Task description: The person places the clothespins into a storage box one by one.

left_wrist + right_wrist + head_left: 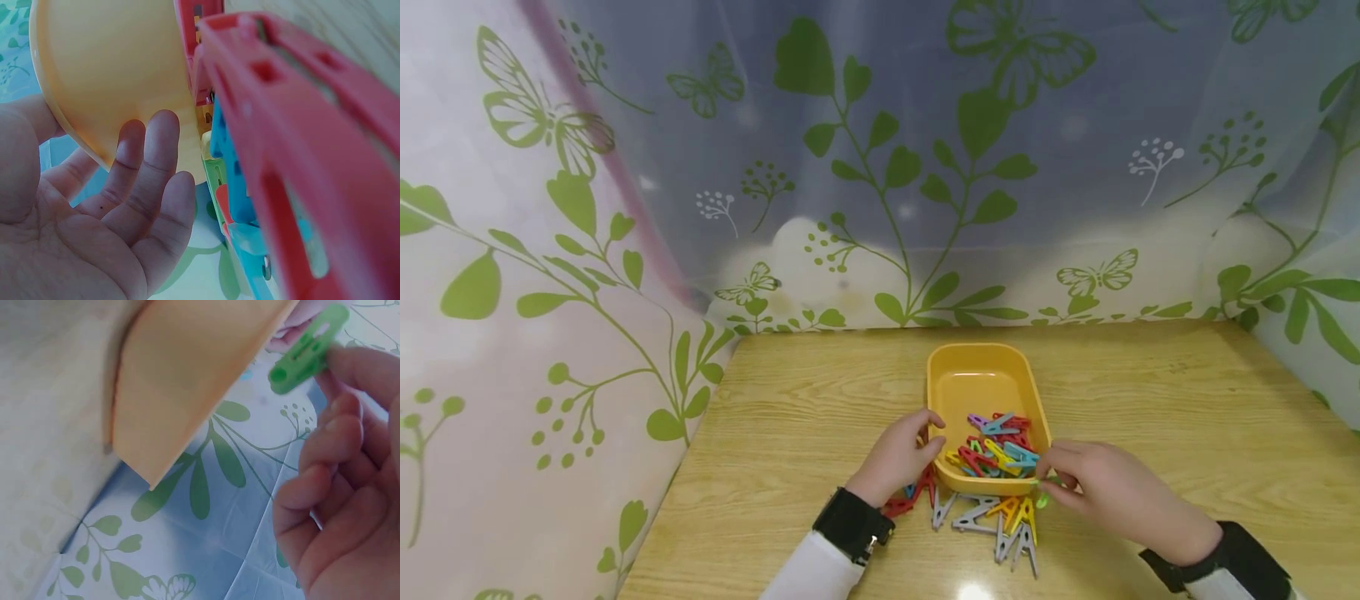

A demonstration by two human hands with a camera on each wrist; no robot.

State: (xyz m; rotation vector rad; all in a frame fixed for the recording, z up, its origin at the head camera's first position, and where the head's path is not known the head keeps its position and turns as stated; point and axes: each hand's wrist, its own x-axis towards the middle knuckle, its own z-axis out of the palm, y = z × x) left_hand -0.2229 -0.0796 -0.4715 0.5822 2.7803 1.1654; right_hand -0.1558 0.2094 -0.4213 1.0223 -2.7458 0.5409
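On the wooden table [820, 400], near the front edge, sits a yellow tray [977, 379] with a heap of coloured pegs [1000, 446] in its near half. More pegs lie loose on the table [992, 517] just in front of the tray, red ones to the left, grey and yellow to the right. The left hand [898, 458] rests against the tray's near left corner, fingers relaxed and touching the rim, holding nothing. The right hand [1105, 487] is at the near right corner, fingertips pinched together on a green peg [1042, 498] right beside the rim. A leafy curtain [880, 167] hangs behind and to the sides.

Left wrist view now: the open palm [94, 231] faces up at us, fingers [156, 162] loosely straight and laid against the tray's yellow wall [106, 69]. A red peg [300, 156] looms huge and close on the right, blue ones tucked behind it.

Right wrist view: there's the green peg [309, 350], clamped between thumb and fingertip [362, 369], apart from the tray's corner [187, 381]. The other fingers curl in below.
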